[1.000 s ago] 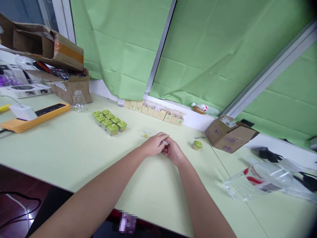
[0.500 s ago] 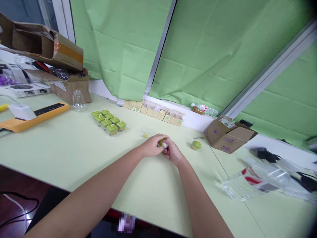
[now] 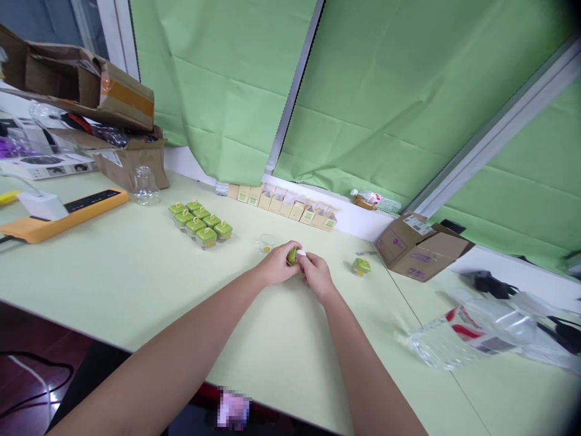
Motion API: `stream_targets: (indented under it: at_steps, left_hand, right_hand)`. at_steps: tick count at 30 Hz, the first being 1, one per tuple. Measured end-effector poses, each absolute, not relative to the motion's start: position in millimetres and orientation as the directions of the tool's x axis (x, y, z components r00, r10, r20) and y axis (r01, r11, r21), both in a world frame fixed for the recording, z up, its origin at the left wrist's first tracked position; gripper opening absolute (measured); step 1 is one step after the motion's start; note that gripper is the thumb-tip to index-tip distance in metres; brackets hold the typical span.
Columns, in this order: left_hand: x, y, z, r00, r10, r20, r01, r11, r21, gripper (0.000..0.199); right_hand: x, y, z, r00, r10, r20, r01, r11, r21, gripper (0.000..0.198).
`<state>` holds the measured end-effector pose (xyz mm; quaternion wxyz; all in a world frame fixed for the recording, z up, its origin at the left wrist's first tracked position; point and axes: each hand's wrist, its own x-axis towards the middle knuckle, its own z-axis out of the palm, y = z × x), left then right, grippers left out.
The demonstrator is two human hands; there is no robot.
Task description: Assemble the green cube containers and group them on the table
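My left hand (image 3: 276,266) is closed around a green lid (image 3: 293,256), which matches the lids on the small jars nearby. Pressed against the lid, my right hand (image 3: 318,275) pinches a small white piece (image 3: 300,253) whose kind I cannot make out. Just beyond my left hand stands a small clear cup (image 3: 266,244) without a lid, a yellow mark on its side. To the right of my hands sits one lidded jar (image 3: 361,267). Several more green-lidded jars (image 3: 200,225) are grouped in rows on the left.
A row of small cardboard boxes (image 3: 281,204) lines the back of the table. On the left are an orange power strip (image 3: 72,215), a clear bell-shaped container (image 3: 145,186) and stacked cartons (image 3: 131,163). An open carton (image 3: 420,245) and a large plastic bottle (image 3: 472,333) lie on the right.
The lid has turned in my hands, and more of its green face shows. My right hand has shifted slightly, with the white piece now at the lid's upper edge.
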<state>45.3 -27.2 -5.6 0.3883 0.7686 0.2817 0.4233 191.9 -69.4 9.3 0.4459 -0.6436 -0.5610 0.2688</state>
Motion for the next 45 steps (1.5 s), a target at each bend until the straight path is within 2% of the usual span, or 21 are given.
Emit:
stream_targets:
  at_steps: [7,13,17,21,24,26,29,33,36,38,40,43,45]
  left_hand:
    - [49,-24,-7,0.493,0.754,0.435,0.067,-0.531,0.845,0.045]
    - [47,-22,-7,0.506,0.750,0.427,0.039,-0.514,0.857,0.046]
    - [47,-21,-9,0.521,0.761,0.387,0.003,-0.455,0.891,0.044]
    - [48,-19,-11,0.497,0.780,0.380,-0.044,-0.415,0.909,0.044]
    - [48,-17,-11,0.458,0.798,0.392,-0.071,-0.407,0.911,0.044]
    - [48,-15,-12,0.429,0.811,0.397,-0.093,-0.397,0.913,0.045]
    - [47,-13,-10,0.391,0.821,0.415,-0.144,-0.391,0.909,0.046]
    - [45,-15,-3,0.356,0.825,0.440,-0.208,-0.389,0.897,0.045]
    - [44,-19,2,0.363,0.836,0.411,-0.247,-0.339,0.908,0.045]
    - [44,-20,4,0.367,0.841,0.397,-0.275,-0.310,0.910,0.045]
    - [44,-19,3,0.370,0.838,0.400,-0.288,-0.306,0.908,0.045]
    - [46,-19,0,0.373,0.824,0.426,-0.238,-0.358,0.903,0.044]
    - [48,-20,-2,0.386,0.805,0.450,-0.189,-0.409,0.893,0.042]
  right_hand:
    - [190,-74,16,0.232,0.951,0.205,0.730,-0.031,-0.683,0.036]
    - [192,-73,17,0.215,0.960,0.179,0.728,-0.036,-0.685,0.032]
    - [195,-71,15,0.208,0.961,0.184,0.657,0.002,-0.754,0.031]
    - [197,-69,11,0.242,0.959,0.149,0.466,0.020,-0.885,0.025]
    - [199,-69,13,0.306,0.944,0.123,0.315,0.022,-0.949,0.023]
    - [201,-70,16,0.383,0.913,0.140,0.314,0.014,-0.949,0.025]
    - [202,-73,18,0.446,0.865,0.230,0.527,-0.046,-0.849,0.030]
    - [201,-77,12,0.274,0.926,0.259,0.805,-0.074,-0.588,0.033]
    - [201,-77,9,0.181,0.947,0.265,0.883,-0.038,-0.468,0.040]
    - [202,-75,10,0.190,0.927,0.323,0.870,-0.007,-0.493,0.044]
    - [204,-74,14,0.246,0.876,0.414,0.807,0.051,-0.588,0.037]
    - [200,-71,18,0.302,0.810,0.502,0.673,0.192,-0.715,0.026]
    - [195,-71,17,0.274,0.813,0.514,0.617,0.262,-0.742,0.025]
